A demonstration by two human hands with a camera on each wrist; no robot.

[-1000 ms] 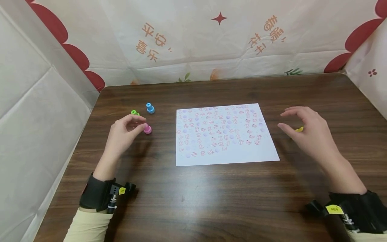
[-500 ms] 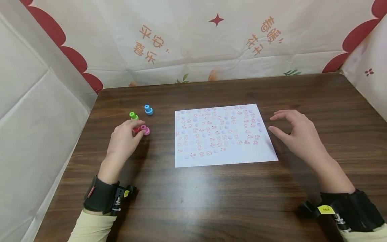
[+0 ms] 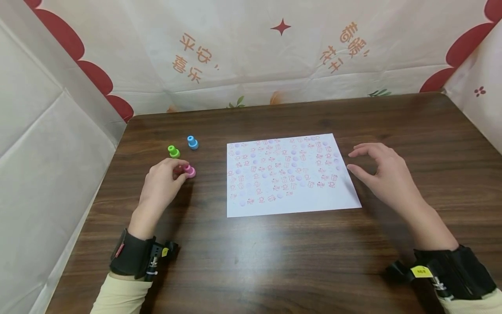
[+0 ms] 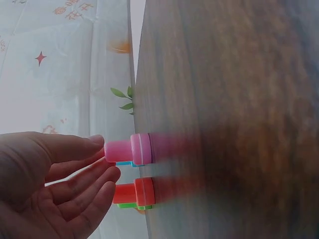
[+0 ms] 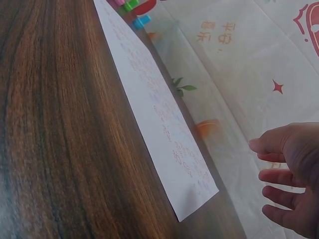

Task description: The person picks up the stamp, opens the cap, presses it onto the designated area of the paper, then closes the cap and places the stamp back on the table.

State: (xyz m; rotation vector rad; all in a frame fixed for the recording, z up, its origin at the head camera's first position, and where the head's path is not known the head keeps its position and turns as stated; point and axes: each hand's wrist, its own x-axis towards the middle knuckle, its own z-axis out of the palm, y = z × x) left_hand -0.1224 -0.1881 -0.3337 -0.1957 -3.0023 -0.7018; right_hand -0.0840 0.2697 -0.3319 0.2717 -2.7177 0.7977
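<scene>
The pink stamp looks smooth plastic, the table glossy wood.

Stamps left of paper, on table, cloth behind

In the right wrist view, the right hand is at the lower right, its fingers slightly apart, before a pale cloth with a red star. A white paper with small reddish prints lies on the brown bench. Near its far end stand a blue stamp, a green stamp and a pink stamp, partly cut off.
</scene>
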